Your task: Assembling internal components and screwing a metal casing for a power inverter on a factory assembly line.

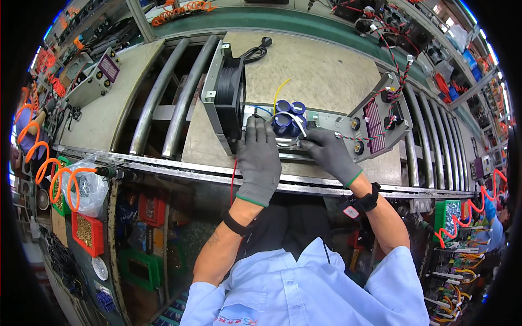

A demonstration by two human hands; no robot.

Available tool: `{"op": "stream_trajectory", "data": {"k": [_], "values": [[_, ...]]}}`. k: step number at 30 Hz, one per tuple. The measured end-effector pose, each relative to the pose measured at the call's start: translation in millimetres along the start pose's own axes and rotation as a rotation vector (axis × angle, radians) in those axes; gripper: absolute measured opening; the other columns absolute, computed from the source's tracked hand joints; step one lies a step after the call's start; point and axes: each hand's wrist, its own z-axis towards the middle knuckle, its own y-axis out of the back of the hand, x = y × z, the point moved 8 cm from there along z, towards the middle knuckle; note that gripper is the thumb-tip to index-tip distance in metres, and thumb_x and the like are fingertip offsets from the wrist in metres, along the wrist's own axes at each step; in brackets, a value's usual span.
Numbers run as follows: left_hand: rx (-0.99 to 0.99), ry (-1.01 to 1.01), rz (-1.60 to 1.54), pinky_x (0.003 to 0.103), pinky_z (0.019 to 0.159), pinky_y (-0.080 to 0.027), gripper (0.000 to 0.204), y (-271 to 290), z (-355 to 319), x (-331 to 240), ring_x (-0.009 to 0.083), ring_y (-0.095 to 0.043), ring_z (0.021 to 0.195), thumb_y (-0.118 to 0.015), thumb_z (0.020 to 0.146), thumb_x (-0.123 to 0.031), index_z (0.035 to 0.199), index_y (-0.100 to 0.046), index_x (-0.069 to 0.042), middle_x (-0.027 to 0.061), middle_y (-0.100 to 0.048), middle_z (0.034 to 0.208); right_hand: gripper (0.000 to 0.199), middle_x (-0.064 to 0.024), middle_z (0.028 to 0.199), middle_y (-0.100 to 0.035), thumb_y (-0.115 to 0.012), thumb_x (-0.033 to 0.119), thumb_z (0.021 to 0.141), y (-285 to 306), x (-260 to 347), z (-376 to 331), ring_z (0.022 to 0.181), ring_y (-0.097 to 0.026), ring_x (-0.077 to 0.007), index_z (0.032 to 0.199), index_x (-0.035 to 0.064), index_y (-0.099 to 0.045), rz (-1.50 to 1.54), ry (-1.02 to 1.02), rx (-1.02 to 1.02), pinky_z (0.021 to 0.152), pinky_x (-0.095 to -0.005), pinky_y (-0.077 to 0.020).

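Centrally, near the worktop's front edge, an open chassis (304, 127) carries blue capacitors (288, 117), a black fan (228, 92) at its left end and a grey panel (380, 122) at its right. Left hand (260, 157), gloved, lies flat with fingers spread just beside the capacitors, gripping nothing. Right hand (331, 155) has fingers curled at a white wire (298, 120); whether they pinch it, I cannot tell.

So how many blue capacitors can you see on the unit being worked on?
3 blue capacitors show, clustered just beyond the left hand: two at the back, one in front by a white wire. A fourth may be hidden behind that wire.
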Motion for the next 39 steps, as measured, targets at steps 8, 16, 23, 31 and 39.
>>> {"op": "stream_trajectory", "data": {"k": [8,16,23,31,39], "values": [[-0.280,-0.024,-0.367,0.049,0.106,-0.046,0.045,45,-25,11,0.0393,-0.051,0.135,-0.059,0.091,-0.010,0.135,-0.058,0.000,0.0221,-0.054,0.143,0.025,-0.0174,0.093,-0.073,-0.073,0.028,0.092,1,5,19,0.090,-0.071,-0.0355,0.099,0.0042,-0.075,-0.109,-0.096,0.244,0.082,-0.0451,-0.0538],[-0.050,0.539,-0.663,0.041,0.075,-0.054,0.023,27,-108,84,0.0282,-0.067,0.085,-0.069,0.095,-0.013,0.114,-0.064,0.000,0.0166,-0.064,0.108,0.058,-0.0143,0.073,-0.072,-0.074,0.058,0.088,16,8,35,0.073,-0.071,-0.0270,0.093,0.0003,-0.076,-0.381,-0.216,0.231,0.074,-0.0433,-0.0535],[0.095,0.585,-0.853,0.036,0.068,-0.052,0.021,0,-128,78,0.0190,-0.065,0.069,-0.070,0.097,-0.019,0.106,-0.067,-0.001,0.0098,-0.068,0.077,0.050,-0.0058,0.060,-0.066,-0.077,0.050,0.091,-16,-18,45,0.050,-0.061,-0.0186,0.074,0.0035,-0.072,-0.204,-0.354,0.701,0.047,-0.0337,-0.0474],[0.153,0.449,-0.788,0.038,0.062,-0.050,0.030,-12,-101,37,0.0180,-0.063,0.061,-0.074,0.092,-0.026,0.087,-0.065,0.001,0.0099,-0.064,0.067,0.064,-0.0230,0.099,-0.076,-0.066,0.062,0.088,29,6,7,0.095,-0.074,-0.0391,0.099,0.0000,-0.076,-0.444,-0.184,0.234,0.086,-0.0473,-0.0566],[0.429,0.766,-1.521,0.020,0.042,-0.038,0.022,-10,-94,9,0.0060,-0.057,0.055,-0.062,0.104,-0.022,0.093,-0.060,-0.003,0.0064,-0.064,0.072,0.037,-0.0191,0.099,-0.074,-0.073,0.042,0.090,-12,21,-103,0.095,-0.071,-0.0379,0.100,0.0066,-0.078,-0.090,-0.076,0.459,0.086,-0.0474,-0.0546]]}}
